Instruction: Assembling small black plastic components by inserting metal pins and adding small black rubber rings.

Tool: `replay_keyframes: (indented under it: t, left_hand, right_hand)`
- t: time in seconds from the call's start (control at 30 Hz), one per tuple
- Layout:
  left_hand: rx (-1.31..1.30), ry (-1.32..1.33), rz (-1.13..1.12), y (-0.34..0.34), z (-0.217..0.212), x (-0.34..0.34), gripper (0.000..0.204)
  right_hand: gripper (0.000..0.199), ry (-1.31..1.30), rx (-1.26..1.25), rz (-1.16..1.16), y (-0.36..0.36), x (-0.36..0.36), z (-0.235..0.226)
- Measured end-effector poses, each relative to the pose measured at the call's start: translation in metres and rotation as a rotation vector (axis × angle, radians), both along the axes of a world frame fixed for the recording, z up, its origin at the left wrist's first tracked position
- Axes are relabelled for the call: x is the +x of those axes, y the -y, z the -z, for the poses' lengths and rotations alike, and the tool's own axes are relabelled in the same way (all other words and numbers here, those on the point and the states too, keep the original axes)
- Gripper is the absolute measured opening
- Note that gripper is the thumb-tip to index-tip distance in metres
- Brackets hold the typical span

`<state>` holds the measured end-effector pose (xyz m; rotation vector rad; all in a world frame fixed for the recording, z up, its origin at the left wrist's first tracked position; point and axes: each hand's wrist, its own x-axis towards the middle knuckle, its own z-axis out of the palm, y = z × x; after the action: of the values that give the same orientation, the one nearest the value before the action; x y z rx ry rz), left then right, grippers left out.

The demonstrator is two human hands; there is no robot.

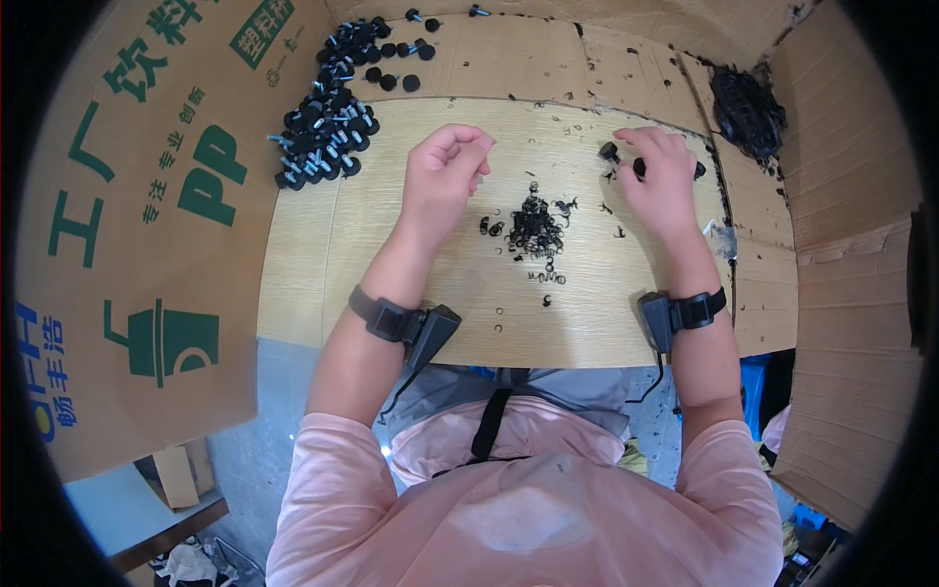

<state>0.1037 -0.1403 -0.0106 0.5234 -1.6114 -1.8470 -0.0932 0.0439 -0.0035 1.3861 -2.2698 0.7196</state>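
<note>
Left hand [445, 176]: raised just above the table [391, 284], fingers curled inward toward the thumb in a loose pinch; whether a small part is caught in the grip cannot be told.

Right hand [660, 181]: laid on the table at the right, fingers bent over small black knobs [608, 152]. Its grip is clenched about one, which shows dark between the fingers; a second lies just beside the fingertips.

Small black rings and clips [533, 227]: kept in a loose heap between the two hands, apparently so that either hand can draw from it; strays are scattered toward the near edge.

Black knobs with blue-grey studs [328, 132]: heaped at the far left corner, well apart from the hands, as though set aside as a sorted lot.

Dark tangled pile [748, 108]: lodged in the far right corner.

Table: pale wood-grain board, screened on the left, far and right sides by cardboard panels [137, 225], which seem placed to stop small parts rolling off.

Wrist straps [396, 321]: black, one worn on each forearm, each carrying a small device.

Room: grey floor below.
</note>
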Motion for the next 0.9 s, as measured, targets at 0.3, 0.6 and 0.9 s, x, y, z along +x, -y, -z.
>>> replay_keyframes:
  t: [0.3, 0.6, 0.9]
  left_hand:
    - [-0.031, 0.058, 0.149, -0.012, -0.004, -0.001, 0.01]
    - [-0.03, 0.011, 0.358, -0.022, 0.001, -0.002, 0.018]
    - [-0.078, 0.019, 0.355, -0.028, -0.003, -0.002, 0.02]
  right_hand:
    - [0.023, -0.012, 0.215, 0.011, 0.007, 0.014, -0.001]
    - [0.024, 1.341, -0.332, -0.605, 0.017, 0.044, 0.004]
    - [0.027, 1.518, -0.356, -0.78, 0.016, 0.05, 0.006]
